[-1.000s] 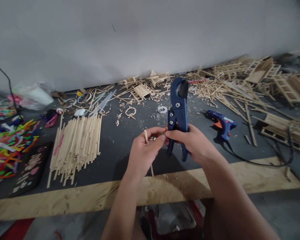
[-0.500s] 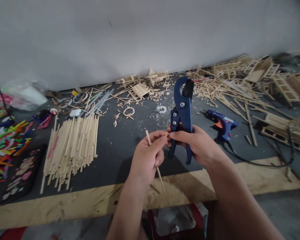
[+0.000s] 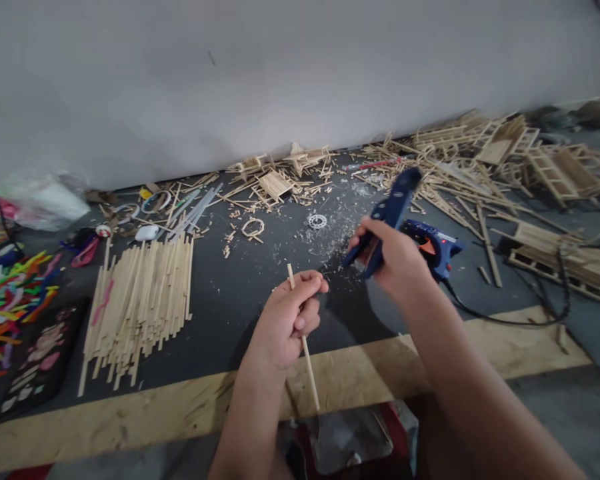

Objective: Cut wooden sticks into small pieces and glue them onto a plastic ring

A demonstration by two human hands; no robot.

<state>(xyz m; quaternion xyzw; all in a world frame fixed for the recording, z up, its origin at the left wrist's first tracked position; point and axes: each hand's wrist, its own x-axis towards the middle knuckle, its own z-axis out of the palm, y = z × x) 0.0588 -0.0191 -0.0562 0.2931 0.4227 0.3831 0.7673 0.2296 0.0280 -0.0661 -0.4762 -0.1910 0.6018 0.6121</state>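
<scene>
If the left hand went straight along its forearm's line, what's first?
Likely the white ring on the dark table, the first sizeable thing ahead of the left hand. Depth is unclear; the hand, gripping a thin stick, may pass above it.

Dim, grey light leaves the far wall dull. Soft shadows darken the tabletop right of my left hand. The cutter in my right hand blurs slightly; my view's edges look stretched.
</scene>
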